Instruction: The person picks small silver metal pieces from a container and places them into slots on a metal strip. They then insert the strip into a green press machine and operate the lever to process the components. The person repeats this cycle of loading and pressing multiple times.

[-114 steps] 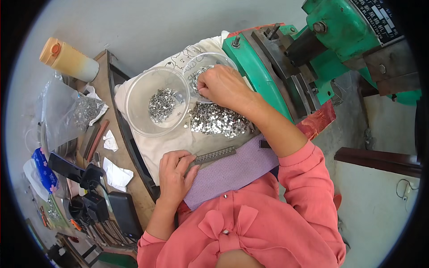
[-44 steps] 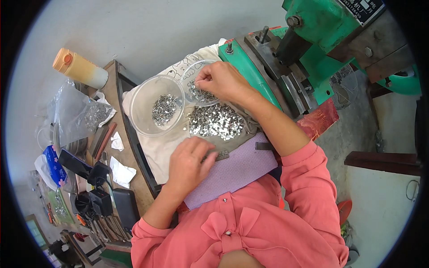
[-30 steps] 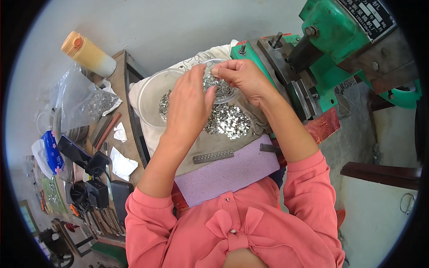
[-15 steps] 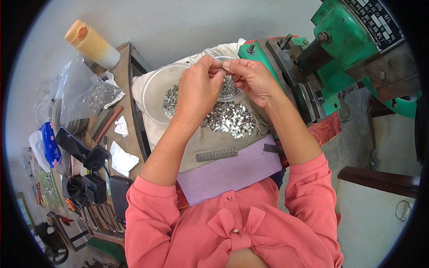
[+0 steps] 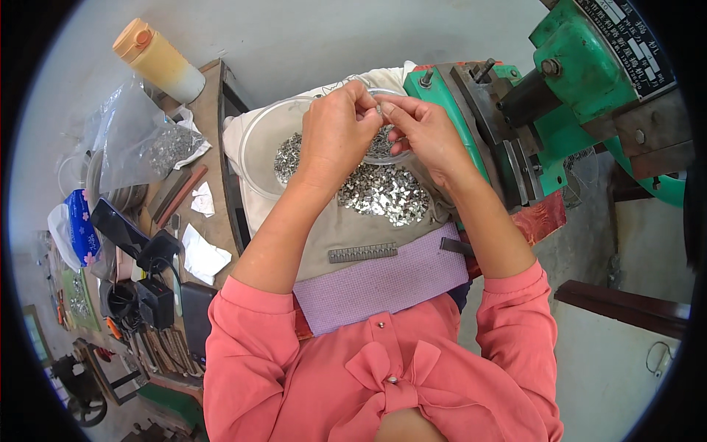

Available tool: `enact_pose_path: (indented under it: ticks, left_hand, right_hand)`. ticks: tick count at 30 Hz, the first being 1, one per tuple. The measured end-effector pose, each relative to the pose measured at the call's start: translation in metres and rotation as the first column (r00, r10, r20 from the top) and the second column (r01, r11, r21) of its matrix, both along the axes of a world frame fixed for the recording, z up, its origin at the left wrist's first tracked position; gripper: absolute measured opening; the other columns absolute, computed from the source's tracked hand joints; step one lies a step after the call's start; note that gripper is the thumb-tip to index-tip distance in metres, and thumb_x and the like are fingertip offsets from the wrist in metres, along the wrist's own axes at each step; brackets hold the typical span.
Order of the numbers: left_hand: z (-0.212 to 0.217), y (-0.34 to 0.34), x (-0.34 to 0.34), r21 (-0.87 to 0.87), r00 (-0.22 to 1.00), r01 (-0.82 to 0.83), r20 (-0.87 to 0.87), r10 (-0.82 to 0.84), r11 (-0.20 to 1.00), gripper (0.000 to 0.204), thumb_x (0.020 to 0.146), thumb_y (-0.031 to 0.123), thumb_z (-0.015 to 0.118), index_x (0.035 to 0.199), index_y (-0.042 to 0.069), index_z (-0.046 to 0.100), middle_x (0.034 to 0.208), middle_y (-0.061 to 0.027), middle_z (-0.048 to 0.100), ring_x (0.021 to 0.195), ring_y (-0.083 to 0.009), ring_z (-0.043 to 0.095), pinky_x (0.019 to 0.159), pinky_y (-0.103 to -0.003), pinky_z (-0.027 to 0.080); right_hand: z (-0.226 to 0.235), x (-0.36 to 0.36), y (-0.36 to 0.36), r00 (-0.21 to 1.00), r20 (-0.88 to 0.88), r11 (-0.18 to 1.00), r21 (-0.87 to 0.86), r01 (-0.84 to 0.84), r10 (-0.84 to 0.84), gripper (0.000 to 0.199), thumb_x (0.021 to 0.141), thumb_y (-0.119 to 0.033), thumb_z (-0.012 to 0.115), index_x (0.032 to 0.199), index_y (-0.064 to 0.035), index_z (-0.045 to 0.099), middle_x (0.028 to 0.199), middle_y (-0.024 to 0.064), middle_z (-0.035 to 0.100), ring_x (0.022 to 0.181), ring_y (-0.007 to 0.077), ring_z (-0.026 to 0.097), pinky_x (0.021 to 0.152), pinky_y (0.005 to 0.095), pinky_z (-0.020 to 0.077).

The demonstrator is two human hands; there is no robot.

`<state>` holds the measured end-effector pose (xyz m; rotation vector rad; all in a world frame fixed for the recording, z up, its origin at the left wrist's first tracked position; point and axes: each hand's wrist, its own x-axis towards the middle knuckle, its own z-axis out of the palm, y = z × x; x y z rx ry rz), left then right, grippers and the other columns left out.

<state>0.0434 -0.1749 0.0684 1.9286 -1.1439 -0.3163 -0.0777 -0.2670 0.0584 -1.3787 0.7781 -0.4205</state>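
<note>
Leftmost, a clear round bowl (image 5: pixel 241 151) of tiny metal parts stands on a beige cloth (image 5: pixel 313 243). Partly in front of it is the left hand (image 5: pixel 335 136), its fingertips drawn together; whether they grip anything is hard to tell. Toward the person's body, on the cloth at the edge of a purple mat (image 5: pixel 383 283), lies a slotted metal strip (image 5: pixel 362 253), its long axis running left to right, right end tipped slightly away. It sits almost straight below the fingertips, well apart from both hands, the left marginally nearer. Just right of the left fingertips, a small metal piece (image 5: pixel 379 108) appears pinched by the right hand (image 5: pixel 431 140), above a heap of shiny pieces (image 5: pixel 387 195). Farthest right stands a green machine (image 5: pixel 589 81).
</note>
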Motion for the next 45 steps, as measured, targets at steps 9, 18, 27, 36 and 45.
enact_pose_path:
  ticks: [9, 18, 27, 36, 45]
  left_hand:
    - [-0.005, 0.001, 0.004, -0.193, 0.833, -0.002, -0.542, -0.105, 0.981, 0.012, 0.09, 0.008, 0.069, 0.091, -0.004, 0.066, 0.082, -0.0082, 0.07, 0.075, -0.012, 0.067, 0.069, -0.025, 0.054]
    - [0.001, 0.012, 0.001, -0.175, 0.831, 0.052, -0.539, -0.14, 0.983, 0.011, 0.095, 0.004, 0.065, 0.099, -0.007, 0.066, 0.089, -0.0106, 0.073, 0.08, -0.0123, 0.07, 0.075, -0.024, 0.058]
    - [0.0, 0.019, -0.006, 0.01, 0.999, 0.049, -0.021, -0.048, 0.999, 0.025, 0.092, 0.005, 0.067, 0.113, -0.006, 0.061, 0.097, -0.019, 0.075, 0.086, -0.0242, 0.075, 0.078, -0.032, 0.059]
    - [-0.003, 0.041, -0.017, -0.065, 0.988, 0.14, 0.078, -0.134, 0.988, 0.024, 0.091, 0.003, 0.067, 0.114, -0.003, 0.065, 0.107, -0.017, 0.073, 0.093, -0.0259, 0.074, 0.082, -0.034, 0.058]
    - [-0.017, 0.108, -0.056, -0.041, 0.951, 0.31, 0.03, -0.309, 0.95, 0.018, 0.084, -0.001, 0.071, 0.102, 0.0, 0.069, 0.098, -0.0132, 0.071, 0.088, -0.0263, 0.069, 0.079, -0.034, 0.054]
  right_hand:
    - [-0.008, -0.004, 0.002, 0.983, 0.177, 0.983, 0.182, 0.021, -0.054, 0.026, 0.096, -0.025, 0.071, 0.109, -0.0025, 0.074, 0.084, -0.003, 0.066, 0.069, 0.0043, 0.053, 0.06, 0.0208, 0.0481]
    - [-0.011, -0.002, 0.002, 0.972, 0.217, 0.984, 0.17, 0.049, -0.086, 0.023, 0.092, -0.025, 0.076, 0.096, -0.0023, 0.075, 0.079, -0.0027, 0.066, 0.068, 0.0041, 0.053, 0.059, 0.0199, 0.0472]
    - [-0.008, 0.001, -0.002, 0.991, 0.107, 0.996, 0.041, 0.08, -0.084, 0.023, 0.093, -0.021, 0.075, 0.097, 0.0016, 0.074, 0.083, 0.0039, 0.072, 0.071, 0.0082, 0.064, 0.061, 0.0222, 0.0514]
    - [-0.013, -0.006, -0.01, 0.988, 0.111, 0.994, 0.024, 0.106, -0.108, 0.022, 0.092, -0.02, 0.075, 0.096, 0.001, 0.074, 0.082, 0.0041, 0.072, 0.07, 0.0088, 0.065, 0.062, 0.0232, 0.0523]
    - [-0.006, -0.024, 0.005, 0.978, 0.192, 0.99, 0.127, 0.054, -0.078, 0.022, 0.093, -0.022, 0.075, 0.098, -0.0001, 0.073, 0.084, 0.0031, 0.071, 0.07, 0.0084, 0.065, 0.064, 0.023, 0.0544]
